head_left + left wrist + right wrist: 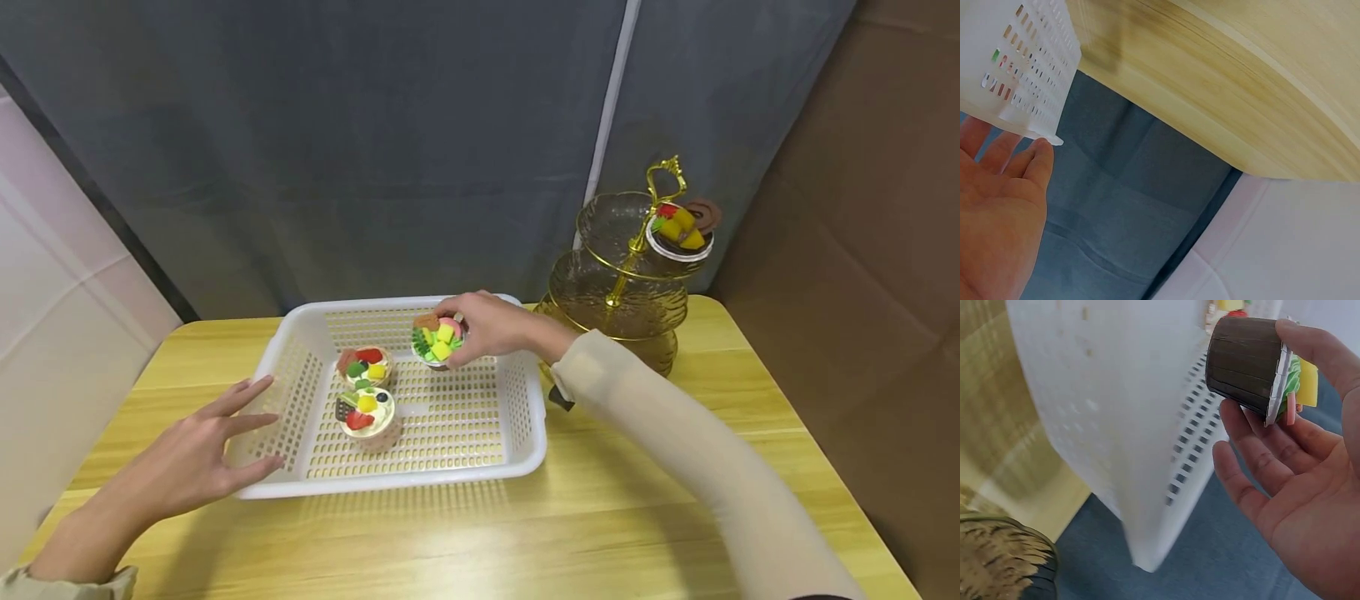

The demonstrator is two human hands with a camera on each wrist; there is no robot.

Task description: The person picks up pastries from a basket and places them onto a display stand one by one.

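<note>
Green-topped cupcake (438, 342) in the right hand (491, 323), and it's a firm pinch: thumb at the white rim on one side, fingers against the brown paper cup on the other. It's inside the white plastic basket (397, 481), towards the far right; whether its base touches the slotted floor, I can't tell. Yellow cubes and a pink piece ride on the green swirl.

Over to the left hand (191, 458), grasping nothing, fingers spread and reaching to the basket's left side, fingertips right at the rim; contact there is hard to call.

Two more cupcakes in the basket's left half, one behind the other: nearest, the cream-topped cupcake (369, 417) with strawberry and blueberry; just behind, the strawberry-topped cupcake (366, 365) with a yellow cube.

Across to the right, the gold-trimmed tiered stand (617, 292) on the wooden table (600, 517), and up top, beside the gold handle (667, 173), sits a dark-cupped cupcake (681, 233), yellow chunks showing.
</note>
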